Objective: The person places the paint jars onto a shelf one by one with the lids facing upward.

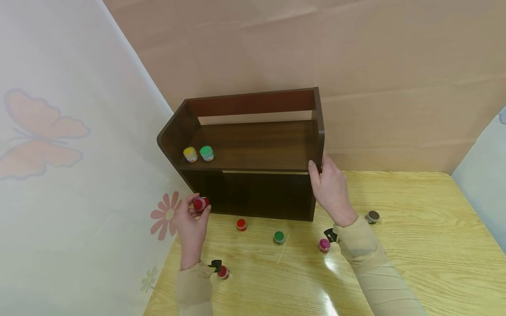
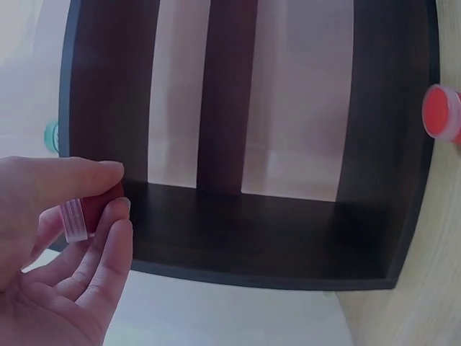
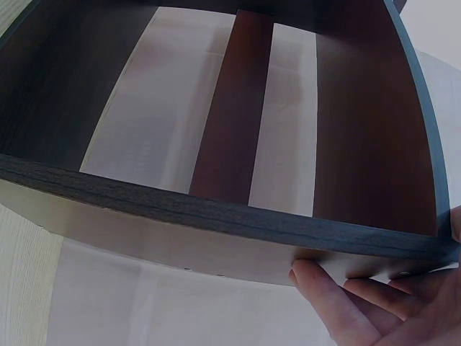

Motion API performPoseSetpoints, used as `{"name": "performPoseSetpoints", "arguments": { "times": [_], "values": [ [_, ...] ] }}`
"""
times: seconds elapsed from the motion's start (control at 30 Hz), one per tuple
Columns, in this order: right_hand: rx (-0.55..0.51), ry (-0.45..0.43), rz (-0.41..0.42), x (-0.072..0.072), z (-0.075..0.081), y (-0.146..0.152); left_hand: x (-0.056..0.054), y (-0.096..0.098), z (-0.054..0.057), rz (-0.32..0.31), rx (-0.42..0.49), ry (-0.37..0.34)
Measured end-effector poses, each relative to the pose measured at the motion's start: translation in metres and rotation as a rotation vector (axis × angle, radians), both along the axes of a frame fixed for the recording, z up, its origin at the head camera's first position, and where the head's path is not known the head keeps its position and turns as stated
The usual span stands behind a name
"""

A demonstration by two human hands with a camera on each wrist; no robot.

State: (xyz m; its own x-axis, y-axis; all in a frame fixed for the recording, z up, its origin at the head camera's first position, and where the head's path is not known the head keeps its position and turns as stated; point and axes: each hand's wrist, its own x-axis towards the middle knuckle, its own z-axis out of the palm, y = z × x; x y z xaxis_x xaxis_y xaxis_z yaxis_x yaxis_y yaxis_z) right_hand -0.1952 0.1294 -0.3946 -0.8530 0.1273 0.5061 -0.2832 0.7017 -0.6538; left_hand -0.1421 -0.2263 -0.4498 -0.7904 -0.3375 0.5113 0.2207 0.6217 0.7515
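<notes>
My left hand (image 1: 191, 226) pinches a small paint jar (image 1: 200, 203) with a dark red lid between thumb and fingers. It is at the lower left front of a dark brown two-tier shelf (image 1: 261, 140); the left wrist view shows the jar (image 2: 92, 210) tilted on its side before the lower compartment. With my right hand (image 1: 333, 191) I grip the shelf's right side panel, thumb at the front edge and fingers (image 3: 324, 299) along the outer face. On the upper board, at its left end, stand a yellow-lidded jar (image 1: 190, 154) and a green-lidded jar (image 1: 207, 153).
On the wood-grain table (image 1: 411, 263) in front stand a red jar (image 1: 241, 224), a dark green jar (image 1: 279, 237), a magenta jar (image 1: 324, 245) and another red jar (image 1: 223, 272) by my left cuff. A dark-lidded jar (image 1: 372, 217) stands right of my right wrist. A patterned wall (image 1: 99, 175) borders the left.
</notes>
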Motion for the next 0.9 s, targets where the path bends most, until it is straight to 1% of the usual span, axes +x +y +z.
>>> {"name": "performPoseSetpoints", "arguments": {
  "times": [0.1, 0.2, 0.33, 0.4, 0.53, 0.7, 0.77, 0.9],
  "values": [
    [-0.001, 0.004, -0.002, -0.001, 0.000, 0.000, -0.002, 0.004, 0.003, -0.042, 0.018, 0.027],
    [-0.003, 0.008, -0.004, 0.000, 0.000, 0.000, -0.003, 0.008, 0.007, -0.072, -0.005, 0.058],
    [0.000, 0.006, -0.008, 0.000, 0.001, 0.001, -0.003, 0.015, 0.014, -0.086, -0.052, 0.091],
    [0.003, 0.003, -0.009, 0.000, 0.001, 0.001, -0.004, 0.019, 0.018, -0.093, -0.059, 0.103],
    [0.004, 0.001, -0.009, 0.000, 0.001, 0.001, -0.006, 0.025, 0.027, -0.120, -0.041, 0.131],
    [0.004, -0.003, -0.013, 0.000, 0.000, 0.001, -0.008, 0.032, 0.038, -0.178, -0.005, 0.141],
    [0.006, -0.002, -0.013, 0.000, 0.000, 0.001, -0.008, 0.034, 0.041, -0.185, -0.003, 0.144],
    [0.011, -0.001, -0.010, 0.000, 0.001, 0.001, -0.010, 0.037, 0.046, -0.161, -0.030, 0.154]
  ]
}}
